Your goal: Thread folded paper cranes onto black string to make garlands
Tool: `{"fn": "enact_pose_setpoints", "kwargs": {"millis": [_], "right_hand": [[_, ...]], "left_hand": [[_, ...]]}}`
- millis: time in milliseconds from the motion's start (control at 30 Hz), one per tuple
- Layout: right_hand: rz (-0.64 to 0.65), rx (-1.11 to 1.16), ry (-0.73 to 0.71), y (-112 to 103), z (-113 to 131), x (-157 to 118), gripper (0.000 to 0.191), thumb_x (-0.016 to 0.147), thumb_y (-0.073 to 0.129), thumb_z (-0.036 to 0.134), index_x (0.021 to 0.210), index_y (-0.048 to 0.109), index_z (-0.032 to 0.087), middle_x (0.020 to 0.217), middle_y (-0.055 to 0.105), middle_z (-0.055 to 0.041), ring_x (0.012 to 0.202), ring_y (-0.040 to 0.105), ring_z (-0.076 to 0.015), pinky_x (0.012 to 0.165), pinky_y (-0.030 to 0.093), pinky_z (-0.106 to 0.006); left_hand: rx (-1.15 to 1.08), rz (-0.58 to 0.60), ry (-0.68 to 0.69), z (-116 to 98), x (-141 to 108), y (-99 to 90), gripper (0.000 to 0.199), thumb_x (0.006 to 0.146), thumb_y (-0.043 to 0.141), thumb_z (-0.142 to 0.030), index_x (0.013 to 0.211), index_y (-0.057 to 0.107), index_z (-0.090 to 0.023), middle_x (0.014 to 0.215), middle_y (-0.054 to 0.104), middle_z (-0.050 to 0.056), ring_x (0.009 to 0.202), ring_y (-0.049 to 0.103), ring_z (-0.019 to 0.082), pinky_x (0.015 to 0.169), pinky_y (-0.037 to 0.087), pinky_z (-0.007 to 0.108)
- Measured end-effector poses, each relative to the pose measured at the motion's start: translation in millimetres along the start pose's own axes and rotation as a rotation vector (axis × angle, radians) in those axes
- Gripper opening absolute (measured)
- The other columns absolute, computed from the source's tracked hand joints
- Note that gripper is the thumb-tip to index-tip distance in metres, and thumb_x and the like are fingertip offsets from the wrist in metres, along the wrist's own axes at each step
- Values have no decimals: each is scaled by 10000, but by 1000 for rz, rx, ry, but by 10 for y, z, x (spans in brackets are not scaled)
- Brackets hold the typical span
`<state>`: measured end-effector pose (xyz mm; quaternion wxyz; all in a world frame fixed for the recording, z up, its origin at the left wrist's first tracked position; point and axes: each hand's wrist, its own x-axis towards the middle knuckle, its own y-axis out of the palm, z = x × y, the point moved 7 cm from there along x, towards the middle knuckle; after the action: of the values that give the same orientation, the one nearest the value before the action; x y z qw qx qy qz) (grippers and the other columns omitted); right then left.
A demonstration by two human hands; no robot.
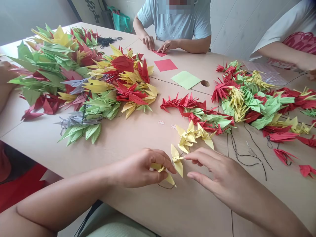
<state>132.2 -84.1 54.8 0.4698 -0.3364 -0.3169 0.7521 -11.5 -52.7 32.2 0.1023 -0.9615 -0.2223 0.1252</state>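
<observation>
My left hand (145,168) is closed around a yellow paper crane (170,179), whose wings stick out past the fingers. A dark thread (166,188) loops below it. Just right of that lies another yellow crane (176,159) on the table. My right hand (212,168) has its thumb and fingers apart, the index fingertip at that crane's edge; whether it touches I cannot tell. Beyond both hands, several yellow cranes (189,135) lie bunched at the end of a string of red and green cranes (187,105). A needle (252,149) lies near loose dark thread ends (237,153).
Large heaps of strung cranes (123,72) cover the left, more (247,95) the right. A red paper square (165,65) and a green one (186,80) lie near a round hole (204,83). Across the table (138,138), a co-worker's hands (164,46) fold red paper; others sit at both sides.
</observation>
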Motion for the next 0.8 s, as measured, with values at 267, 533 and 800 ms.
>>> {"fn": "enact_pose_setpoints", "kwargs": {"millis": [267, 533, 800], "right_hand": [[-18, -62, 39, 175, -63, 159, 186, 898, 450, 156, 877, 612, 243, 870, 612, -1, 804, 581, -171, 693, 453, -311], [-88, -83, 43, 37, -114, 115, 172, 891, 457, 193, 794, 592, 238, 846, 634, 2, 787, 599, -164, 663, 447, -281], [-122, -109, 117, 0, -211, 121, 198, 896, 447, 247, 792, 616, 250, 818, 647, 8, 748, 601, -165, 632, 439, -277]], "left_hand": [[-22, -8, -33, 24, 9, -21, 262, 807, 543, -102, 1011, 684, -186, 1029, 659, 41, 921, 613, 128, 802, 471, 211], [-46, 0, -42, 3, 7, -36, 235, 805, 546, -112, 984, 685, -178, 1001, 659, 39, 883, 613, 125, 777, 476, 211], [-78, 24, -51, 11, -14, -43, 212, 820, 554, -156, 980, 688, -187, 979, 659, 38, 863, 611, 131, 772, 484, 220]]}}
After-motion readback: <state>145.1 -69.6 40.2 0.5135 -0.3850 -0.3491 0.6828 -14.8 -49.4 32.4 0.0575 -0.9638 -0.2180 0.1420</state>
